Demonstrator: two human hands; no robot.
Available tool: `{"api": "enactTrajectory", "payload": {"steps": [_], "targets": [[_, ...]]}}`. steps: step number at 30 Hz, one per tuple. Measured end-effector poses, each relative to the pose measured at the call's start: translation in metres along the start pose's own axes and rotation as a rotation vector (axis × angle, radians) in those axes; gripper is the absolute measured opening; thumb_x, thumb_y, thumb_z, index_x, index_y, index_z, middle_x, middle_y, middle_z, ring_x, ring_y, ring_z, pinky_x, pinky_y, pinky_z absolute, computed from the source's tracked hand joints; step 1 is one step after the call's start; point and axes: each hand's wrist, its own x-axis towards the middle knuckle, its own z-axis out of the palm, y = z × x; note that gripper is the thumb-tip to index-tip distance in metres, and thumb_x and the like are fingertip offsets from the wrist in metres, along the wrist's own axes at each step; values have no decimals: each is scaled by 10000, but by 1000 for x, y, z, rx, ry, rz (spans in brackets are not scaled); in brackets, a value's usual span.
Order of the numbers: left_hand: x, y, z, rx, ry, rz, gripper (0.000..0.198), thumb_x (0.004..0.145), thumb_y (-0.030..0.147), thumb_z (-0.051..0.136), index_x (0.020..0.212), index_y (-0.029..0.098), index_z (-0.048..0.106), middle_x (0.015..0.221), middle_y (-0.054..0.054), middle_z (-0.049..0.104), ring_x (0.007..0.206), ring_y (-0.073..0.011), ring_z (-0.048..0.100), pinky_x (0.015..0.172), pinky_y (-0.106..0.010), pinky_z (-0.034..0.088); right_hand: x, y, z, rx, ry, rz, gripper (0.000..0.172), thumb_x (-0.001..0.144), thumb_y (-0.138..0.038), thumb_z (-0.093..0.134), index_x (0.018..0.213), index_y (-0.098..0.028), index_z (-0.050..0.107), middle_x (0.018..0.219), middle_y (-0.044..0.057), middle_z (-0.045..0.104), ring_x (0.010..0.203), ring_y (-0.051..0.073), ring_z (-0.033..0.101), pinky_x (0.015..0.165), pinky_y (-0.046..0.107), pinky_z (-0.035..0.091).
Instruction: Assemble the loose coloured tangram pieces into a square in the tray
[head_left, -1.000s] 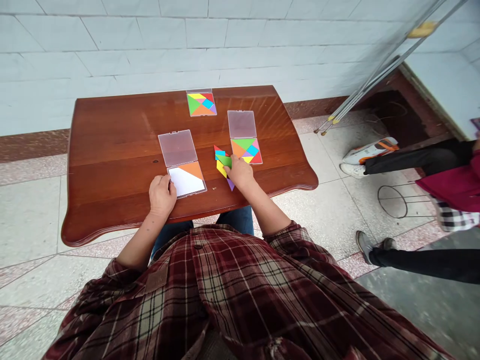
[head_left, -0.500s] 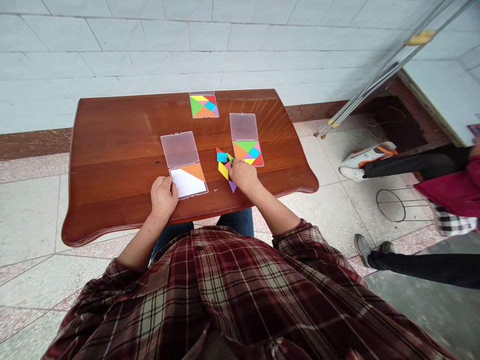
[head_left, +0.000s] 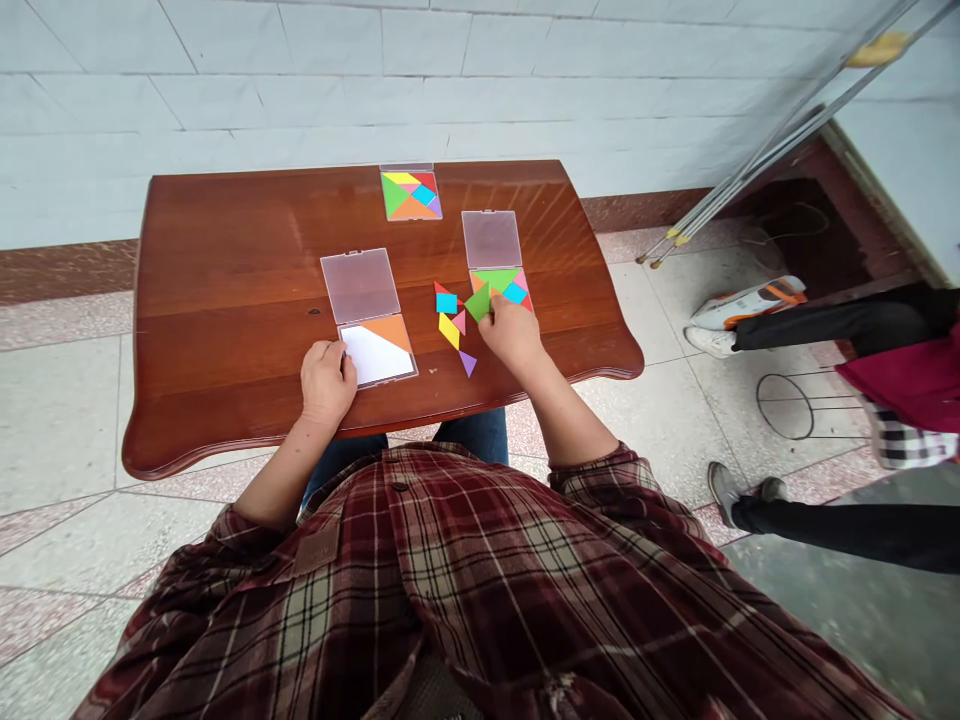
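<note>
My right hand (head_left: 511, 330) pinches a green tangram triangle (head_left: 478, 304) over the left edge of the right-hand filled tangram case. My left hand (head_left: 328, 382) is closed on the left side of the open tangram case (head_left: 347, 379), its fingertips at the rim. In that case an orange triangle (head_left: 390, 338) lies in the upper right corner on a white base. Between the two cases are loose tangram pieces: a blue square (head_left: 446, 303), a yellow parallelogram (head_left: 448, 330), a pink triangle (head_left: 460, 322), a purple triangle (head_left: 468, 363) and red, partly covered (head_left: 439, 288).
Beside my right hand lies the filled tangram case (head_left: 491, 238) with its clear lid folded back. Another filled case (head_left: 411, 196) is at the table's far edge by the wall. Crutches (head_left: 720, 195) lean at right, near a seated person's legs (head_left: 817, 318) and a wire stool (head_left: 784, 406).
My right hand has lifted the green triangle from among the loose pieces and moved right and slightly up, uncovering the pink triangle. My left hand stays at the case.
</note>
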Motion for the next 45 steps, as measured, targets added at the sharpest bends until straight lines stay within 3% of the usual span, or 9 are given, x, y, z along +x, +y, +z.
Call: {"api": "enactTrajectory", "payload": {"steps": [4,9,16,24,33,45], "targets": [[0,0,1,23,-8,3,267,859,225,428,986,147,649,957,-152,624,962,-303,571,910,-443,467,-5,-3,7,284,-44,-108,90,836,-163,474,812,-203,551,782,57,662,757,223,622,697,312,439],[0,2,0,6,-13,-7,246,856,219,443,989,164,643,967,-140,625,970,-298,573,922,-449,466,-14,-15,31,676,-259,-176,103,807,-170,482,725,-231,468,565,-57,547,576,146,562,632,257,423],[-1,2,0,0,17,-11,218,847,211,457,953,183,646,930,-114,621,941,-277,572,899,-421,468,-28,-38,33,863,-398,-127,160,797,-146,507,655,-213,474,514,-77,533,510,98,528,597,218,408],[-1,2,0,-15,-4,-21,227,854,215,452,971,180,644,933,-116,612,942,-279,571,897,-424,466,-28,-43,40,937,-459,-85,160,793,-129,524,649,-195,499,529,-76,532,484,70,472,536,185,369],[-1,2,1,-32,-3,-36,217,852,210,463,965,173,644,944,-115,602,958,-273,563,915,-413,452,-23,-47,37,985,-434,-47,167,825,-132,454,699,-200,541,465,-93,416,463,87,388,534,203,355],[-1,0,3,-45,32,-5,193,838,210,478,933,175,642,890,-102,605,909,-269,574,867,-410,461,-8,-51,52,934,-535,-232,173,877,-160,468,909,-167,638,580,-73,450,539,94,397,568,222,351]]}}
